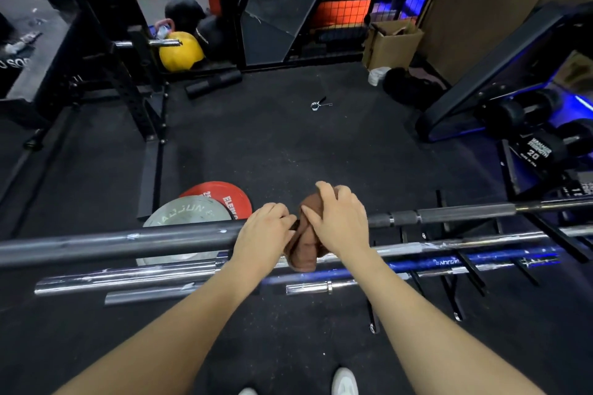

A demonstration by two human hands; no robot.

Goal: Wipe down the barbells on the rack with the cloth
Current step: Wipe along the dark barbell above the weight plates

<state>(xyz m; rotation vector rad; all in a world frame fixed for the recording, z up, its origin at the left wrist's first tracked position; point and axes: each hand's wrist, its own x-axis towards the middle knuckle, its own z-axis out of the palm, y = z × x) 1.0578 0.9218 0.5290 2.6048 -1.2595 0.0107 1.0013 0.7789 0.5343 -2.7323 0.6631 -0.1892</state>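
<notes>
Cloth [305,247]: brown, bunched on the top bar [128,242]
Left hand [264,229]: pinches cloth edge
Right hand [341,221]: fingers curled, gripping cloth

Several barbells [465,216] lie side by side across a low black rack [471,269] standing on a dark rubber gym floor [288,144]. Flat on the floor beyond the bars rest a red weight plate [221,194] and, overlapping it, a grey weight plate [186,213]. Farther off, a metal spring collar [319,104] lies alone in the open, a black foam roller [213,83] lies near a yellow ball [179,53], and a cardboard box [393,43] stands at the wall.
</notes>
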